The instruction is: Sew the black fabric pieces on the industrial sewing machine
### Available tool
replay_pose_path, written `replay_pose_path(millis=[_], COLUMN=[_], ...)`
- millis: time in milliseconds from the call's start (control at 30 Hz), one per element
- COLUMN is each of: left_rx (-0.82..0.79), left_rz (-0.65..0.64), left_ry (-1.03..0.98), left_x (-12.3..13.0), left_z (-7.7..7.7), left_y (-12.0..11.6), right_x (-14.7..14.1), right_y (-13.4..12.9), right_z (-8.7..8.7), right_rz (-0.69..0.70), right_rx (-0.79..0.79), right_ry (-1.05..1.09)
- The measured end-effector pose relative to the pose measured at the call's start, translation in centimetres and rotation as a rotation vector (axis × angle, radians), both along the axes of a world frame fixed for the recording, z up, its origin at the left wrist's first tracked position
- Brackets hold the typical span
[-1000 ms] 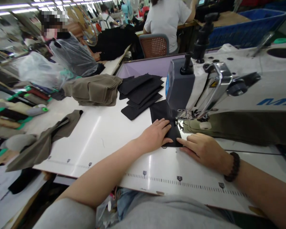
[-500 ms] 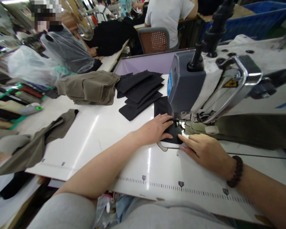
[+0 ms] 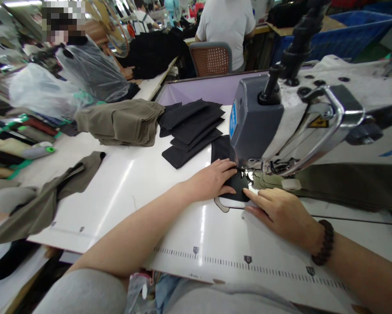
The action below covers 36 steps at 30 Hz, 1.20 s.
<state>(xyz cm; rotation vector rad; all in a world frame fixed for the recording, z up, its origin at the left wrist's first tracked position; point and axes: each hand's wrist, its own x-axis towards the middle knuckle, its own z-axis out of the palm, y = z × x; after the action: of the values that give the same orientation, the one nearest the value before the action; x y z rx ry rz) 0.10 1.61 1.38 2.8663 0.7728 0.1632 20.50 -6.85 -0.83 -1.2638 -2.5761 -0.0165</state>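
A black fabric piece [image 3: 237, 186] lies flat under the lit needle area of a sewing machine [image 3: 253, 117]. My left hand [image 3: 212, 178] rests on its left side, fingers stretched out and the thumb spread toward me. At the near right edge of the fabric, my right hand [image 3: 281, 213] touches it with an extended index finger; the other fingers lie on the white bed, partly curled. The machine head hides the far part of the piece. Right of the needle, olive fabric pieces [image 3: 339, 185] lie beside the machine.
Folded black pieces [image 3: 192, 128] and a stack of brown-grey pieces [image 3: 120, 120] lie behind my left hand. A long brown-grey piece [image 3: 48, 200] is at the left, near thread cones [image 3: 35, 150]. Beyond the table, a person in white [image 3: 226, 26] sits on a chair [image 3: 211, 60].
Both hands and the black fabric stay almost in place at the needle. The view has shifted slightly, and the person in white has moved a little to the left.
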Motion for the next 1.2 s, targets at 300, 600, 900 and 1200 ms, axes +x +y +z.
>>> replay_pose_path(millis=[300,600,900,1200], left_rx=[0.058,0.153,0.100,0.057], left_rz=[-0.124,-0.238,-0.157,-0.099], left_ry=[-0.015,-0.072,-0.071,-0.055], left_x=[-0.1,-0.1,0.1,0.6], left_z=[0.3,-0.1,-0.7,-0.4], left_y=[-0.7,-3.5,-2.1,-0.5], right_x=[0.3,0.7,0.4,-0.1], right_y=[0.2,0.0,0.7,1.0], right_z=[0.1,0.2,-0.3,-0.4], right_rz=[0.049,0.119,0.004,-0.167], right_rx=[0.016,0.029,0.005,-0.047], right_ry=[0.007,0.044,0.018,-0.023])
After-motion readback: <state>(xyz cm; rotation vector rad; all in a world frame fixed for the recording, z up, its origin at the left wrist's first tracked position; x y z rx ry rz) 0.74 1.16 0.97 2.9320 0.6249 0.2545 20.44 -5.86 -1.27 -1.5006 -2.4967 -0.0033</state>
